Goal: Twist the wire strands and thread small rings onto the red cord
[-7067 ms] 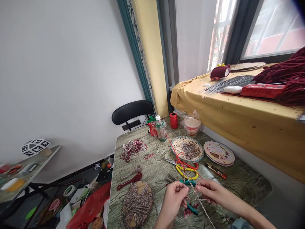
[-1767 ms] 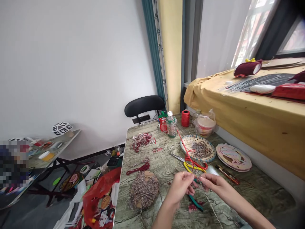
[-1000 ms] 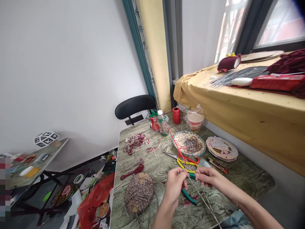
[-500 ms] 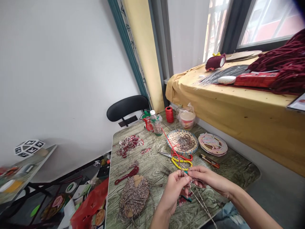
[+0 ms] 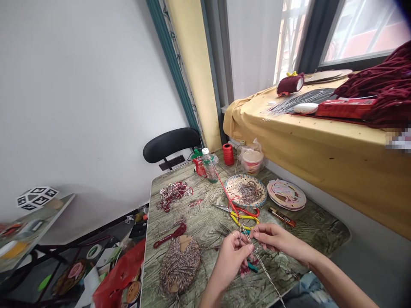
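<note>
**Head-cam check: both sides pinching, plenty of stuff about**

Going left to right on my feed: a black-and-white faceted thing point(image 5: 37, 198) at the far edge, then a red plastic bag point(image 5: 119, 273) down on the floor. On the table point(image 5: 321, 233) I've got a red-and-white yarn tangle point(image 5: 175, 196), a maroon strip point(image 5: 170, 235) closer to the cam, and a card wound with yarn point(image 5: 180, 267) just below that. A clear bottle point(image 5: 210, 168) stands near the back, with a red cord point(image 5: 221, 183) slanting from it toward the hands.

Now the 2 hands. The left hand point(image 5: 231, 256) pinches the speckled cord point(image 5: 267, 276), and the right hand point(image 5: 272, 239) pinches at its strands just beside. Can't tell which strand, too small for me. The cord sits between them over the table, its tail trailing down to the right.

Behind them there's 1 woven tray point(image 5: 235, 185) with yarn scraps in it, and right of that a pastel disc point(image 5: 287, 194).
</note>
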`<act>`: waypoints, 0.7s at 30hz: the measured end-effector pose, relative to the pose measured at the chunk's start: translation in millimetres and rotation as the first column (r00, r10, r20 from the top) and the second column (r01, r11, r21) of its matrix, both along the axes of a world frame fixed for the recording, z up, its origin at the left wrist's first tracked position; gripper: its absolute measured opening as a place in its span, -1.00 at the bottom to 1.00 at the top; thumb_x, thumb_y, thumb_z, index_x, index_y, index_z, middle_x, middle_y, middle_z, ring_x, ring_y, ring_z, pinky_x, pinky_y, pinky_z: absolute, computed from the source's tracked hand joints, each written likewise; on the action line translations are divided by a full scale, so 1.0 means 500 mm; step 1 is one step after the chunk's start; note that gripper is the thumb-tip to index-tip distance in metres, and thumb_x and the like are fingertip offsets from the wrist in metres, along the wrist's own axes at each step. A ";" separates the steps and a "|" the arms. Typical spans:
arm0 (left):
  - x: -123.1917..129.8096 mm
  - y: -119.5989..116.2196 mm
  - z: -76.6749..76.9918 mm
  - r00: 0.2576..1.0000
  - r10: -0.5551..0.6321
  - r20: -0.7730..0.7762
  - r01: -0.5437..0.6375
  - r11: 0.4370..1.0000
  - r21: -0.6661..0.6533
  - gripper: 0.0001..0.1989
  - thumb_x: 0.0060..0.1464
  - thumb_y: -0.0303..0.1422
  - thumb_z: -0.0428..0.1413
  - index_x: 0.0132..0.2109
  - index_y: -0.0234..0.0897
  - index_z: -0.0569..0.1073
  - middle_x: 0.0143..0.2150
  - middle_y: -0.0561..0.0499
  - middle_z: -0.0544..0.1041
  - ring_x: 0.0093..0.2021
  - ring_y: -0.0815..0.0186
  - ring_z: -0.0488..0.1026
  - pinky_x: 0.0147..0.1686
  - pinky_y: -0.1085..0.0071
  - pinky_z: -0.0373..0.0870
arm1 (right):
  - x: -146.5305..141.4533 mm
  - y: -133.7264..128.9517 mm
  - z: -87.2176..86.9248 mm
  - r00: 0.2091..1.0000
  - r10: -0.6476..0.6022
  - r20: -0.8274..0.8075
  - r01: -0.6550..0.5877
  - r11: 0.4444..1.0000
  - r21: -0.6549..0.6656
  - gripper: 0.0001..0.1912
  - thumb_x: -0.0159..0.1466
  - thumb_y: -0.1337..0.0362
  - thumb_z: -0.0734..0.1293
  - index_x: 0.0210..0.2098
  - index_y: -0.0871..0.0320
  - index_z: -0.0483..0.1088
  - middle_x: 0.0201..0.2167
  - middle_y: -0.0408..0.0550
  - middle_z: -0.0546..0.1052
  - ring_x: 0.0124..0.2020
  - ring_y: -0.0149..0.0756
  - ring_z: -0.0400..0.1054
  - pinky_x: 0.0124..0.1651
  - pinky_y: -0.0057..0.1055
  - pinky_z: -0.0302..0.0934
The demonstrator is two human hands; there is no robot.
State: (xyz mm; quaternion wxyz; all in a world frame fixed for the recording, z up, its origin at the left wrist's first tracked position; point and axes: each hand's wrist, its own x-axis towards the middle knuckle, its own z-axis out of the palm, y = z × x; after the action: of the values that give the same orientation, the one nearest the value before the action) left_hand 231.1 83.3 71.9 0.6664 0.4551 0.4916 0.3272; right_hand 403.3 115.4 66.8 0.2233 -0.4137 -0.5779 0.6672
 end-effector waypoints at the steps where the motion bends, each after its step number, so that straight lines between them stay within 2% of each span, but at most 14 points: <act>1: -0.002 -0.001 0.000 1.000 -0.008 0.008 0.008 1.000 -0.017 -0.73 -0.13 -0.22 0.09 -0.34 -0.32 0.27 -0.58 0.13 0.37 -0.74 0.56 0.15 -0.69 0.58 0.10 | -0.001 0.000 -0.001 1.000 0.003 -0.003 -0.003 1.000 0.022 -0.60 0.09 -0.02 0.22 -0.35 0.23 0.34 -0.62 -0.25 0.21 -0.63 -0.56 -0.03 -0.63 -0.58 -0.19; 4: -0.006 -0.001 0.001 0.999 -0.025 0.027 0.026 0.998 -0.050 -0.68 -0.17 -0.16 0.10 -0.34 -0.34 0.32 -0.60 0.11 0.38 -0.76 0.56 0.15 -0.71 0.58 0.05 | -0.007 0.001 0.001 1.000 0.026 0.002 -0.026 0.993 0.114 -0.59 0.08 -0.04 0.22 -0.44 0.24 0.35 -0.63 -0.24 0.19 -0.60 -0.53 -0.04 -0.58 -0.55 -0.17; 7: -0.005 -0.001 0.004 1.000 0.020 0.022 -0.018 0.998 -0.067 -0.68 -0.20 -0.16 0.13 -0.42 -0.37 0.36 -0.64 0.10 0.37 -0.75 0.56 0.16 -0.72 0.59 0.02 | -0.014 0.000 0.005 0.998 0.052 0.022 -0.055 0.985 0.166 -0.57 0.05 -0.06 0.23 -0.52 0.24 0.35 -0.65 -0.25 0.18 -0.58 -0.51 -0.04 -0.53 -0.53 -0.15; 10: -0.002 -0.002 0.007 0.998 0.062 0.031 -0.059 0.995 -0.080 -0.69 -0.21 -0.17 0.13 -0.44 -0.38 0.37 -0.65 0.11 0.36 -0.75 0.57 0.14 -0.72 0.59 0.00 | -0.017 -0.003 0.005 0.998 0.064 0.019 -0.066 0.987 0.144 -0.55 0.03 -0.08 0.24 -0.55 0.25 0.35 -0.68 -0.26 0.12 -0.59 -0.51 -0.09 -0.54 -0.52 -0.19; 14: 0.001 -0.002 0.004 0.993 0.093 0.073 -0.087 0.993 -0.083 -0.68 -0.18 -0.15 0.11 -0.37 -0.33 0.34 -0.65 0.15 0.32 -0.75 0.56 0.13 -0.72 0.59 0.04 | -0.018 -0.007 0.007 0.998 0.061 0.001 -0.061 0.995 0.081 -0.56 0.00 -0.07 0.27 -0.58 0.25 0.33 -0.69 -0.28 0.09 -0.61 -0.53 -0.13 -0.56 -0.53 -0.22; 18: 0.006 0.002 0.002 0.990 0.137 0.028 -0.135 0.989 -0.054 -0.67 -0.23 -0.14 0.14 -0.42 -0.35 0.35 -0.69 0.17 0.27 -0.72 0.55 0.12 -0.71 0.60 0.03 | -0.018 -0.007 0.009 0.999 0.040 0.008 -0.040 0.998 0.050 -0.56 -0.04 -0.09 0.29 -0.61 0.22 0.29 -0.69 -0.27 0.13 -0.62 -0.52 -0.04 -0.56 -0.54 -0.12; 21: 0.010 0.003 0.002 0.982 0.185 0.038 -0.183 0.982 -0.044 -0.68 -0.22 -0.15 0.14 -0.45 -0.36 0.34 -0.68 0.15 0.27 -0.70 0.55 0.13 -0.71 0.60 0.03 | -0.016 -0.005 0.007 0.999 0.031 0.028 -0.033 0.997 0.073 -0.55 -0.04 -0.11 0.27 -0.63 0.20 0.26 -0.70 -0.27 0.14 -0.63 -0.51 0.00 -0.56 -0.54 -0.07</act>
State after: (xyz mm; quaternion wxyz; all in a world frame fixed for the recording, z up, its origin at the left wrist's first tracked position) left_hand 235.9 85.0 73.1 0.6524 0.3873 0.5242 0.3868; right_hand 395.5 113.0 70.2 0.2199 -0.4049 -0.6113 0.6434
